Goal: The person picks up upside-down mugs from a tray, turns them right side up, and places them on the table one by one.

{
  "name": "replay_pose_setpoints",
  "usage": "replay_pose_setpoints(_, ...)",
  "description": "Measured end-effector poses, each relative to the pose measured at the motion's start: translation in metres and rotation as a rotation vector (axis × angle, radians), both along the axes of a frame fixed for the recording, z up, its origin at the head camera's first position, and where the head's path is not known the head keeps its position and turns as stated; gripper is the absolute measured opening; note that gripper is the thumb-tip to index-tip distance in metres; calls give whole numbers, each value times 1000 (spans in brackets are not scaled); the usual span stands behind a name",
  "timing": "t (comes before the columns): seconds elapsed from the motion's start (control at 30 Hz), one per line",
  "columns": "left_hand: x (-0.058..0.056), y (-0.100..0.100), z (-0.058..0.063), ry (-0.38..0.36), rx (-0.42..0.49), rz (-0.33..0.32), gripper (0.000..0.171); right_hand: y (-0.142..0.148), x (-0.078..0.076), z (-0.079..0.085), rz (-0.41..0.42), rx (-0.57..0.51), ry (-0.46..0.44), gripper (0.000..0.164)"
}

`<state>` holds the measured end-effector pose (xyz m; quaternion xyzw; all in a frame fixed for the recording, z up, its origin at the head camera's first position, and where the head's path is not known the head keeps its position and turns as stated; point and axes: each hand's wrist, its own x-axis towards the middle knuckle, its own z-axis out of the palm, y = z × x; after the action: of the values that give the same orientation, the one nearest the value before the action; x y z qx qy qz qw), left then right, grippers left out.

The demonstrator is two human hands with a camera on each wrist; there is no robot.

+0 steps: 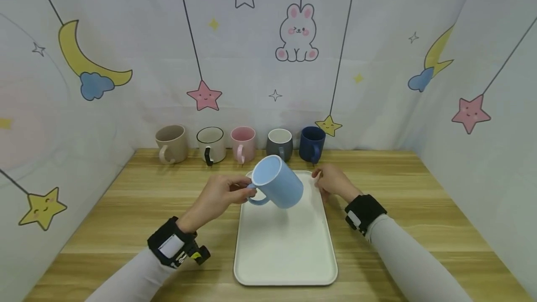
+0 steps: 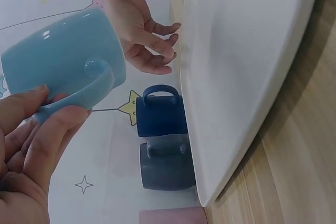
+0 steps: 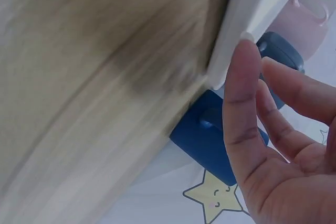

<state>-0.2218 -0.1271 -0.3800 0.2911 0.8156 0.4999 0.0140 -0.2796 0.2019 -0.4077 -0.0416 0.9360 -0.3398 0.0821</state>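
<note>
My left hand [image 1: 220, 195] grips the handle of a light blue mug [image 1: 280, 188] and holds it tilted above the far part of a white rectangular tray [image 1: 289, 250]. In the left wrist view, the thumb and fingers pinch the handle of the same mug [image 2: 63, 51]. My right hand [image 1: 334, 183] is beside the tray's far right corner, its fingers loosely bent and holding nothing. In the right wrist view, one fingertip [image 3: 244, 51] overlaps the tray's rim [image 3: 231, 35]; whether it touches, I cannot tell.
Along the back of the wooden table [image 1: 168, 199] stands a row of mugs: beige [image 1: 174, 141], white with black handle [image 1: 214, 143], pink [image 1: 244, 141], grey [image 1: 277, 147] and dark blue [image 1: 310, 143]. Directly behind them hangs a patterned white cloth [image 1: 251, 69].
</note>
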Motion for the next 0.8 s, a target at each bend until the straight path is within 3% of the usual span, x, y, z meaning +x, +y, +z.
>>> replay_pose_setpoints(0.27,-2,7,0,-26,82,40,27,0,4,8,67,-253,31,26)
replay_pose_setpoints(0.5,-3,16,2,-44,140,84,28,-5,8,14,146,-442,-43,32)
replay_pose_setpoints(0.8,-12,32,-3,-23,286,82,28,-10,14,14,268,-670,-166,51)
